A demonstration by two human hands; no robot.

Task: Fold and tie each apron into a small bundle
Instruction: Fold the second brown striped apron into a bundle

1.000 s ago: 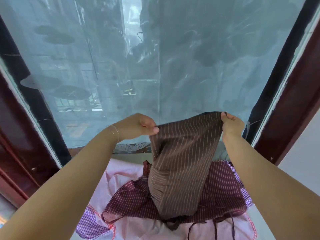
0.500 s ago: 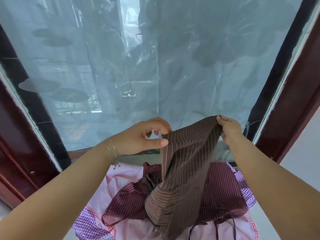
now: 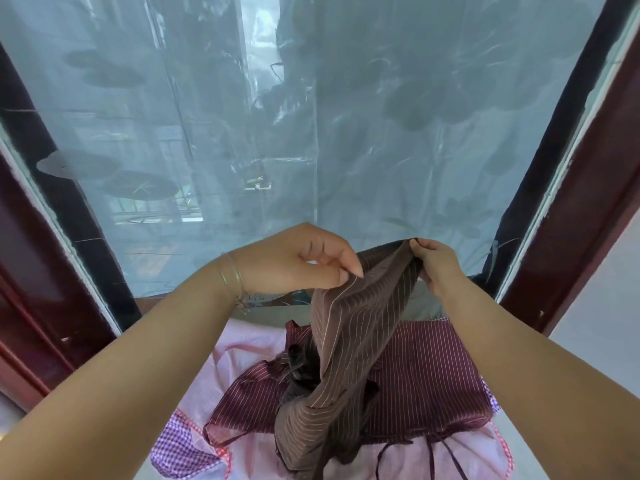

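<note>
A brown pinstriped apron hangs lifted in the middle of the view, folded lengthwise, its lower end resting on the pile below. My left hand pinches its upper edge on the left side. My right hand grips the top corner on the right. Under it lies a maroon striped apron with dark ties trailing toward me. A pink apron with purple gingham trim lies at the bottom of the pile.
A window covered by a pale translucent sheet fills the view ahead. Dark red wooden frames stand at the left and right. A light wall is at the far right.
My hands have come closer together, bringing the two top corners of the brown apron toward each other. The cloth, spread flat before, now hangs narrower and doubled lengthwise.
</note>
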